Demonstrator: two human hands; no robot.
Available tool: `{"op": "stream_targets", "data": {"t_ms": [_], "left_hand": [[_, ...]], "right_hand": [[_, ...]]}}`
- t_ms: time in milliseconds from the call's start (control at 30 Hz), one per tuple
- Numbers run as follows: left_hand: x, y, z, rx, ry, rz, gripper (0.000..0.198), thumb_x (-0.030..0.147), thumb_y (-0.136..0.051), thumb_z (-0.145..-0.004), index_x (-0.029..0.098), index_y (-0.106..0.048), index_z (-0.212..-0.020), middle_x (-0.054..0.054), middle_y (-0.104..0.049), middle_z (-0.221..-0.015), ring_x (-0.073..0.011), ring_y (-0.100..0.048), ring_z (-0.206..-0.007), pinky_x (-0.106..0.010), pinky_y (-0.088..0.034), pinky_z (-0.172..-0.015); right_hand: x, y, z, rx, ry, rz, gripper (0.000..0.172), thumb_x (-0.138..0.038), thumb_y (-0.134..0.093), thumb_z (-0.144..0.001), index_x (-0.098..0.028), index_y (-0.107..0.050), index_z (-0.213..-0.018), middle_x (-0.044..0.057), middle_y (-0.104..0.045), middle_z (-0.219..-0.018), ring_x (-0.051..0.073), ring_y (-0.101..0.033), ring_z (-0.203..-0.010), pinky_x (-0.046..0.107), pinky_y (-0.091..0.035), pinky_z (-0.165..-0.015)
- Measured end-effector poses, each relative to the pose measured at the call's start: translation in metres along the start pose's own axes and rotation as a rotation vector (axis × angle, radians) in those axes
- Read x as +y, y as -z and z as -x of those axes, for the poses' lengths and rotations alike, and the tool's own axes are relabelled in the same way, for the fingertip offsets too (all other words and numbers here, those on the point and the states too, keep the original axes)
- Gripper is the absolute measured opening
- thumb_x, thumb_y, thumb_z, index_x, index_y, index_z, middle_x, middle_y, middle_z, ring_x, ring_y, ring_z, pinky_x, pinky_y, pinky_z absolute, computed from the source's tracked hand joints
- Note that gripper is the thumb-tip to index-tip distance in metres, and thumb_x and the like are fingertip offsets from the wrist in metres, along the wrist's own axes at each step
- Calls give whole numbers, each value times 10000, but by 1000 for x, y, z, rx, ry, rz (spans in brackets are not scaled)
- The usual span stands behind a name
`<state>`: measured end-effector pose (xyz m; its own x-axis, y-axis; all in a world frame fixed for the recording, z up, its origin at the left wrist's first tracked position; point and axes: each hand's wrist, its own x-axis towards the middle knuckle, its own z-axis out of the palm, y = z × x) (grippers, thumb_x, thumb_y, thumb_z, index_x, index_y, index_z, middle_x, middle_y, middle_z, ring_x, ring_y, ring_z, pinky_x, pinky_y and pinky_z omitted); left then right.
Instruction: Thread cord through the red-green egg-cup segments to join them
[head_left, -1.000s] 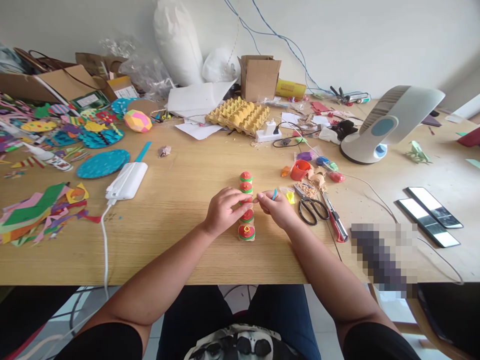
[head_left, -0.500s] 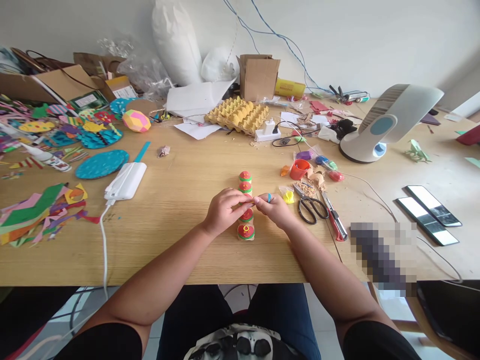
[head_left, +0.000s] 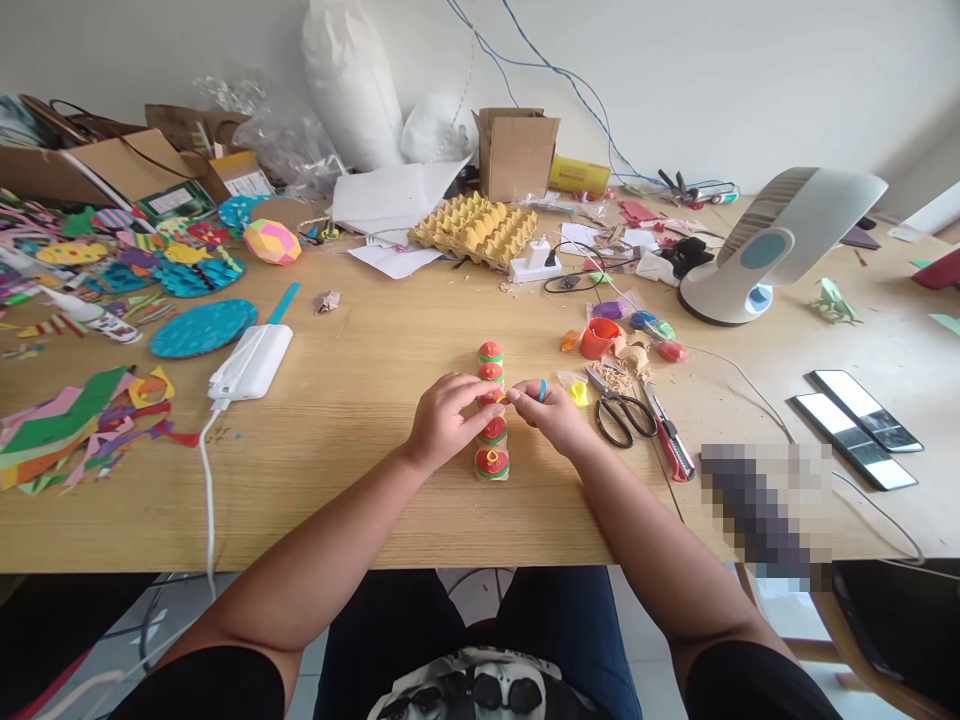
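Right in front of me a row of several egg-carton cups (head_left: 492,464) runs away from the table edge, topped with red and green clay with little yellow details. The nearest cup bears a yellow loop. Over the middle of the row, my left hand (head_left: 452,420) pinches a tiny piece of yellow clay (head_left: 503,398) between thumb and fingertips. My right hand (head_left: 551,413), with a blue ring on one finger, meets it from the right, thumb and index finger closed at the same tiny piece. The fingers partly cover the middle cups.
Black-handled scissors (head_left: 626,410), a red utility knife (head_left: 671,440), a bag of yellow clay (head_left: 576,390) and an orange cup (head_left: 599,339) lie to the right. Left are a white power bank (head_left: 255,362) and paper scraps (head_left: 82,430). A yellow egg tray (head_left: 476,232) and a fan (head_left: 780,245) stand behind.
The fingertips have parted slightly, with a bit of yellow showing between them. My right hand has tilted a little; the cups have stayed in place.
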<state>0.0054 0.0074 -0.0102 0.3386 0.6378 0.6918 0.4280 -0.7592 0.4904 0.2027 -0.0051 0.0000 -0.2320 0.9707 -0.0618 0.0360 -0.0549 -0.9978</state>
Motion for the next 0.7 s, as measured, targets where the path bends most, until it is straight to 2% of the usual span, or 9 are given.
{"op": "stream_targets", "data": {"t_ms": [100, 467, 700], "left_hand": [[-1, -1, 1, -15, -1, 8, 222, 306, -713, -920, 234, -725, -1130, -40, -766, -967, -172, -687, -885, -324, -552, -814], [0, -1, 0, 6, -29, -1, 108, 280, -692, -934, 220, -768, -982, -32, -779, -903, -155, -665, -782, -310, -532, -737], [-1, -2, 1, 9, -35, 2, 133, 244, -701, -919, 224, -759, -1037, -32, -780, -932, -162, -679, -814, -319, -540, -763]], "right_hand": [[1, 0, 0, 15, 6, 25, 540, -700, -692, -760, -160, -688, -755, -63, -365, -530, 95, -311, -545, 265, -229, -522], [-2, 0, 1, 15, 21, 30, 538, -676, -743, -729, -141, -714, -763, -61, -372, -534, 95, -335, -564, 260, -255, -527], [0, 0, 0, 15, 16, 13, 508, -655, -770, -712, -154, -713, -771, -40, -468, -583, 99, -374, -590, 259, -289, -544]]}}
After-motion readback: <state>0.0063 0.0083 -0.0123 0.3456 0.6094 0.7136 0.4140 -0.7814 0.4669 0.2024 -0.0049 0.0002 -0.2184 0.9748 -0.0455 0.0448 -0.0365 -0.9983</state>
